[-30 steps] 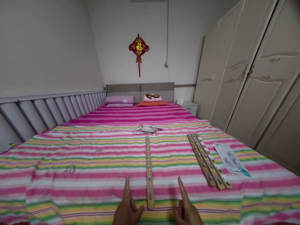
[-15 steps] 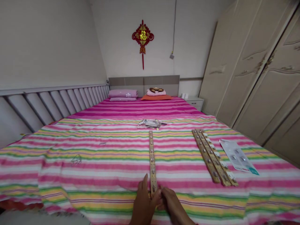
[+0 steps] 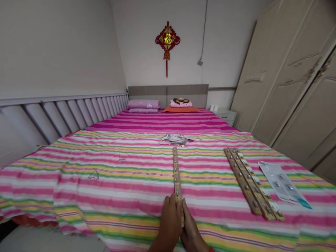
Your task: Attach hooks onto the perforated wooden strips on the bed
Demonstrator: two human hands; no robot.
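A long wooden strip (image 3: 176,175) studded with metal snaps lies lengthwise on the striped bedspread (image 3: 118,175), pointing toward the headboard. My left hand (image 3: 169,224) and my right hand (image 3: 190,232) meet at its near end, fingers pressed together around the strip's left and right edges. Both hands are closed on it at the foot of the bed.
Two or three similar wooden strips (image 3: 252,183) lie side by side to the right, beside a plastic packet of snaps (image 3: 283,182). A crumpled clear packet (image 3: 175,139) sits beyond the strip's far end. Pillows (image 3: 144,104) lie by the headboard; wardrobes (image 3: 296,77) stand on the right.
One second ago my hands were apart with forefingers pointing on either side of the strip. They have since come together and closed on its near end. The camera view has shifted left.
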